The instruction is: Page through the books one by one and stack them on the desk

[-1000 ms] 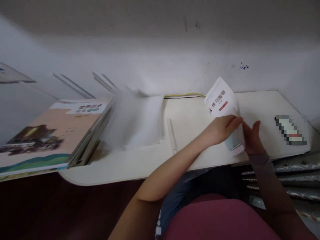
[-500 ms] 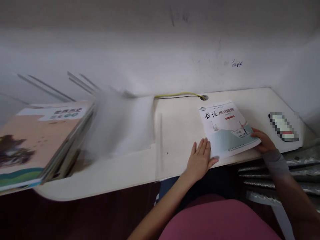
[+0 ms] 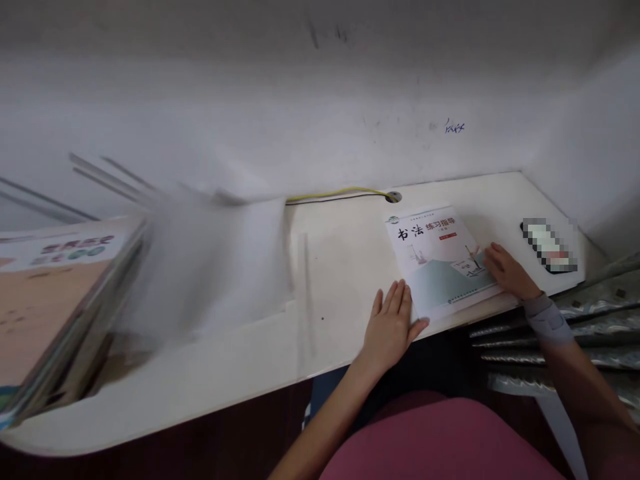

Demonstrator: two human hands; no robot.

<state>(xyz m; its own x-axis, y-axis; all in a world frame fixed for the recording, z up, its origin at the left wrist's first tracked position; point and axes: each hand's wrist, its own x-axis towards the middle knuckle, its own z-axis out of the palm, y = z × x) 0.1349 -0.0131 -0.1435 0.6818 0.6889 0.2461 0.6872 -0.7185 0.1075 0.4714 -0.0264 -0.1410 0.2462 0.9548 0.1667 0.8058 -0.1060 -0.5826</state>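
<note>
A thin white and pale-green workbook (image 3: pixel 434 273) with Chinese lettering on its cover lies closed on the white desk (image 3: pixel 345 267). My left hand (image 3: pixel 389 327) rests flat beside its lower left corner, fingers stretched out and the thumb along the bottom edge. At the workbook's right edge is my right hand (image 3: pixel 510 272), with its fingers extended against or over the side. Neither hand is wrapped round anything. A grey band (image 3: pixel 547 320) circles the right wrist.
Right of the workbook lies a phone (image 3: pixel 549 245), its screen pixelated. A stack of books (image 3: pixel 60 300) fills the left end, with blurred white sheets (image 3: pixel 225 260) alongside. A yellow cable (image 3: pixel 340 192) runs into a desk hole (image 3: pixel 394 197). Silvery patterned fabric (image 3: pixel 590 327) hangs at right.
My right hand has gone from gripping the workbook's lower right corner to lying extended at its right edge. The workbook now lies flatter. The view has shifted, moving the scene leftward.
</note>
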